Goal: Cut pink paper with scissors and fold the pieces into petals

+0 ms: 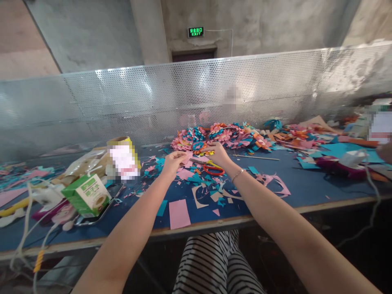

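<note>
Both arms reach out over a blue table (306, 185) strewn with coloured paper scraps. My left hand (173, 160) pinches a small pink paper piece (186, 157) by its edge. My right hand (217, 152) has its fingers curled on the other side of that piece, right in front of a pile of folded paper flowers (214, 135). Red-handled scissors (212, 169) lie on the table just under my right wrist, which wears a thin bracelet.
A green and white carton (87, 195) lies on a phone or tray at the left, beside a yellow roll (122, 157), bags and white cables. A pink paper rectangle (179, 213) lies near the front edge. A perforated metal screen (275, 85) backs the table.
</note>
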### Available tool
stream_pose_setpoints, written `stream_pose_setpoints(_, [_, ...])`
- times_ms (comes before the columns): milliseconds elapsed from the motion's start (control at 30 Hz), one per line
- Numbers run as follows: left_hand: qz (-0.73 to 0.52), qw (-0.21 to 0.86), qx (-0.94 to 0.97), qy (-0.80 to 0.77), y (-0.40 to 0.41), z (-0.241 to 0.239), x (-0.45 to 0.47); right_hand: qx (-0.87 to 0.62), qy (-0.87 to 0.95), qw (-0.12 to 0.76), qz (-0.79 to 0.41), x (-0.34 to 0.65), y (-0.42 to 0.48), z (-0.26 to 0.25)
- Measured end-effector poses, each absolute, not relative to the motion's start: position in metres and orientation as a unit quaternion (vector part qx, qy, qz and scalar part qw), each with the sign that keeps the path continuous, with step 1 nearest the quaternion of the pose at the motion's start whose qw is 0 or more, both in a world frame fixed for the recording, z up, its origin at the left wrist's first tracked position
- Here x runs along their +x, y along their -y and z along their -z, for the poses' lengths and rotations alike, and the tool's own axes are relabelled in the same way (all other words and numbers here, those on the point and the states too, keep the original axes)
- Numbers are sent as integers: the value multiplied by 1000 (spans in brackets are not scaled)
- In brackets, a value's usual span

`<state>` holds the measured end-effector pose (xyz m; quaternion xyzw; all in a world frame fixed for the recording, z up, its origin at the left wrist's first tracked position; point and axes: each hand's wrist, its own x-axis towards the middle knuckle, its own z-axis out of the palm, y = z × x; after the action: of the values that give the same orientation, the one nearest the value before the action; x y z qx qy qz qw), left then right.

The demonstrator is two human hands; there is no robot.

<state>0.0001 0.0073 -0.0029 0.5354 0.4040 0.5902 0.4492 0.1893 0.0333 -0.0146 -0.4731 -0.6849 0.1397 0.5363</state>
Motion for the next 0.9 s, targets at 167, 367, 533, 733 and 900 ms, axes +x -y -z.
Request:
stream_pose_setpoints(167, [-586,457,536,-401,-7,3,0,-488,689,516,-147,192,-35,16])
stream_pose_setpoints(367, [-578,454,537,-413,-9,5,-1,-460,662,582,-110,190,-36,17])
stream_pose_setpoints(533, [-570,455,539,-422,-6,2,-1,-374,752,509,-188,178,-26,17])
stream_pose_setpoints(733, [-555,448,563,-417,-3,2,2,-328,765,498,-242,166,-22,21])
stream_pose_setpoints(900, [-510,395,652,-399,-4,6,3,-323,767,502,-238,166,-19,20])
